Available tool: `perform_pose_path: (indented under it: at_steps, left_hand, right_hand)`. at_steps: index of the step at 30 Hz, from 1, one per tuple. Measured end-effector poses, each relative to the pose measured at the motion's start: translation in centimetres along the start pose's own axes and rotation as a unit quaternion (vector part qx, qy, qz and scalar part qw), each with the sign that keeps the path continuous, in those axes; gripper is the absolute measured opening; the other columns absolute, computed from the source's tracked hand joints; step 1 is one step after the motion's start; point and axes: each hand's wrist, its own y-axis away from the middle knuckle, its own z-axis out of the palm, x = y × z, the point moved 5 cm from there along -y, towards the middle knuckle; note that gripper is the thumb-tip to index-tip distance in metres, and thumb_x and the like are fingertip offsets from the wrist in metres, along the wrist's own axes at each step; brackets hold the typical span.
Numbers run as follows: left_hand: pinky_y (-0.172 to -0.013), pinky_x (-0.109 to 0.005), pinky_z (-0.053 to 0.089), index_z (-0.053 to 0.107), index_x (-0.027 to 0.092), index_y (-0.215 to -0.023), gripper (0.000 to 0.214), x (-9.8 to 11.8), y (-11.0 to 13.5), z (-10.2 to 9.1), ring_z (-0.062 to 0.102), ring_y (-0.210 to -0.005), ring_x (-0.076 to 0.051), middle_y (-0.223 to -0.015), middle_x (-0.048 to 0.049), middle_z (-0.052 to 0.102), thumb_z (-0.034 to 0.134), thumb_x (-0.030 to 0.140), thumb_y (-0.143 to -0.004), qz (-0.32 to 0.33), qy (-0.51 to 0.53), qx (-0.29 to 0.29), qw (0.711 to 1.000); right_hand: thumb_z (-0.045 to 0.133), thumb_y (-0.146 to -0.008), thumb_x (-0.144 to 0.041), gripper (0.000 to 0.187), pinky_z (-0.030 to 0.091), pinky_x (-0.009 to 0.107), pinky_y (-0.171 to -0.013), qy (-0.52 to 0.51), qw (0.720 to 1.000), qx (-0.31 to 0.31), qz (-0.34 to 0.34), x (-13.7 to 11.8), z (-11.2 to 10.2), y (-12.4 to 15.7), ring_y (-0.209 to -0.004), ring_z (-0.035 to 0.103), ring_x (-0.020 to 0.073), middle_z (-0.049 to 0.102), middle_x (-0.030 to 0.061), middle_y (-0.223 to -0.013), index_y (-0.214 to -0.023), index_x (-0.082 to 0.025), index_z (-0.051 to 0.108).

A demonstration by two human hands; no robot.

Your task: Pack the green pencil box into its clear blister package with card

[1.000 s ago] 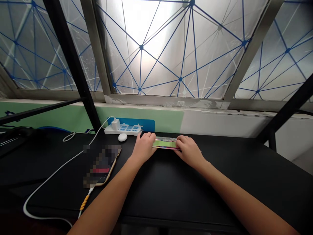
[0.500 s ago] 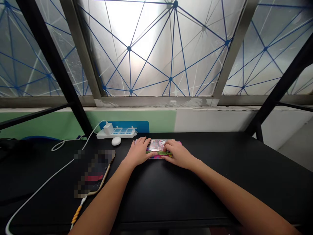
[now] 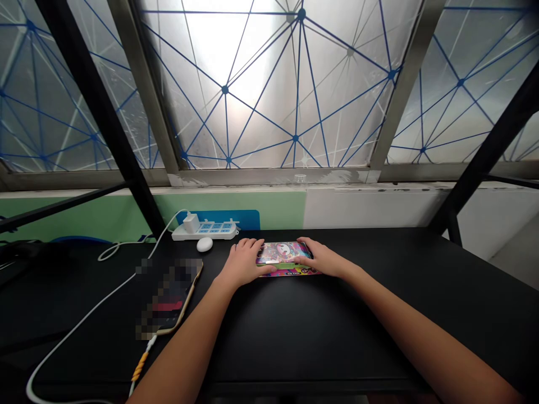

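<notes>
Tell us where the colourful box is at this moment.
In the head view, the colourful box sits near the far edge of the black desk, between the left hand and the right hand, right of the white power strip.

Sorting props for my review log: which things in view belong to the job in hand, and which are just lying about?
In hand: patterned box, left hand and right hand at its ends.

Lying about: phone, orange-sleeved cable, power strip, white oval object.

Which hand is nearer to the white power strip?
Left. The left hand holds the left end of the colourful box, just right of the power strip; the right hand holds the box's right end, farther away.
</notes>
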Motion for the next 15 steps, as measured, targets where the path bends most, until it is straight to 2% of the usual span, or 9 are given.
perform_pose_path:
  at_steps: [3,7,11,15]
  left_hand:
    - [-0.106,-0.051,0.036,0.042,0.024,-0.148,0.086,0.0,0.0,0.0,0.042,-0.135,-0.036,-0.146,-0.0141,0.051,0.059,0.073,-0.08,0.0,0.011,0.005,1.0]
    - [-0.106,-0.052,0.037,0.042,0.025,-0.147,0.088,0.5,0.1,-0.6,0.045,-0.13,-0.034,-0.138,-0.0139,0.056,0.07,0.067,-0.075,0.012,0.011,0.041,0.999]
    - [-0.112,-0.061,0.028,0.046,0.028,-0.143,0.085,2.4,0.5,-1.4,0.045,-0.127,-0.034,-0.132,-0.0125,0.055,0.081,0.056,-0.071,0.037,-0.036,0.11,0.993]
    - [-0.117,-0.065,0.015,0.049,0.028,-0.141,0.084,4.7,0.9,-1.5,0.044,-0.126,-0.034,-0.132,-0.0141,0.051,0.085,0.05,-0.068,0.069,-0.101,0.173,0.977]
  right_hand:
    - [0.065,-0.079,-0.068,0.083,0.042,0.049,-0.102,-0.03,0.999,-0.02,0.009,0.3,-0.1,0.1,-0.123,0.055,0.0345,0.055,0.0176,-0.141,-0.142,-0.018,0.044]
    - [0.076,-0.065,-0.068,0.086,0.048,0.045,-0.094,-0.053,0.999,-0.006,0.012,0.1,-0.6,0.2,-0.113,0.061,0.0321,0.061,0.0153,-0.129,-0.13,-0.02,0.049]
    - [0.084,-0.057,-0.063,0.083,0.043,0.048,-0.099,-0.024,0.996,0.071,-0.042,-0.2,-1.9,0.2,-0.115,0.06,0.0325,0.062,0.0133,-0.126,-0.121,-0.022,0.051]
    - [0.082,-0.061,-0.059,0.073,0.04,0.052,-0.103,0.031,0.988,0.138,-0.056,0.1,-3.5,0.2,-0.111,0.061,0.032,0.066,0.0113,-0.119,-0.117,-0.022,0.053]
